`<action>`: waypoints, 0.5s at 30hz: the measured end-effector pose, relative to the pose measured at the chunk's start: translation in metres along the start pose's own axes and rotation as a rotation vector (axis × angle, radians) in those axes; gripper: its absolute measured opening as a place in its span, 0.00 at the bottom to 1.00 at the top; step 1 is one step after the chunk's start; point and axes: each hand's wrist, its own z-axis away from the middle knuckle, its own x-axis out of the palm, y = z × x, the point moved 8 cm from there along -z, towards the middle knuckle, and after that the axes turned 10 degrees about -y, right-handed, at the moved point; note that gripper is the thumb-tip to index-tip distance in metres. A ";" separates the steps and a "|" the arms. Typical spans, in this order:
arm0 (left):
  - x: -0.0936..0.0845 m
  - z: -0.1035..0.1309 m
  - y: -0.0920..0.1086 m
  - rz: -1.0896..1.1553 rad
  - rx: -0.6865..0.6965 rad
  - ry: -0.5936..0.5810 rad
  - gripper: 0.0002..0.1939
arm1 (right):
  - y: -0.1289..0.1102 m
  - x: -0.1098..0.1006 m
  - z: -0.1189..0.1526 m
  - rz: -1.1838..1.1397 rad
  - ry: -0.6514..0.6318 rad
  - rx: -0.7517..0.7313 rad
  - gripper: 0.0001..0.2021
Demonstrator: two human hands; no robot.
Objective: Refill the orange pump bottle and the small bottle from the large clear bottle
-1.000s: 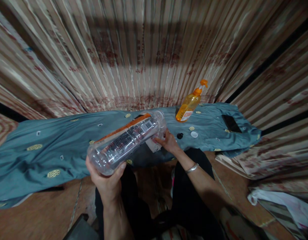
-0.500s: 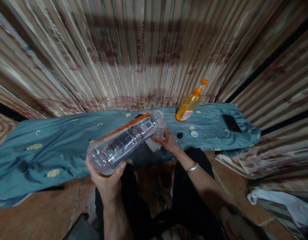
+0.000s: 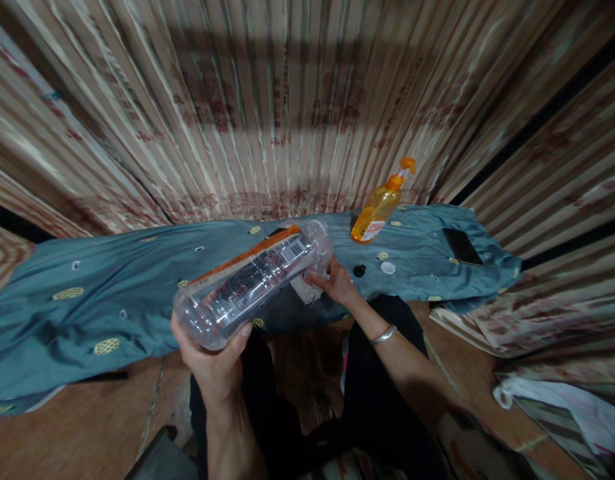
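My left hand (image 3: 212,370) is wrapped round the base of a large clear plastic bottle (image 3: 247,287) with an orange-edged label and a barcode. The bottle is tilted, its narrower end pointing up and to the right over the cloth. By that end my right hand (image 3: 340,283) is closed, thumb pressed on a whitish item with reddish print (image 3: 306,290). The bottle partly hides this item, so its kind is unclear. Just right of my right hand lie a small black cap (image 3: 359,271) and a white round lid (image 3: 388,268).
A pump bottle of orange liquid (image 3: 374,213) stands on the blue-green cloth (image 3: 137,280) covering a narrow surface. A dark phone (image 3: 462,246) lies at its right end. Striped curtains (image 3: 297,100) hang behind, with dark bars (image 3: 537,127) at the sides.
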 end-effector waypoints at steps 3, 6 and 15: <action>-0.001 0.000 -0.001 0.007 -0.003 0.009 0.50 | 0.001 0.000 0.000 -0.006 0.012 -0.001 0.25; -0.002 0.000 -0.002 0.009 -0.007 0.010 0.50 | 0.001 0.000 0.000 -0.011 0.021 -0.002 0.25; 0.002 -0.002 0.003 0.014 0.011 -0.005 0.50 | -0.001 0.000 0.000 -0.027 0.018 -0.021 0.27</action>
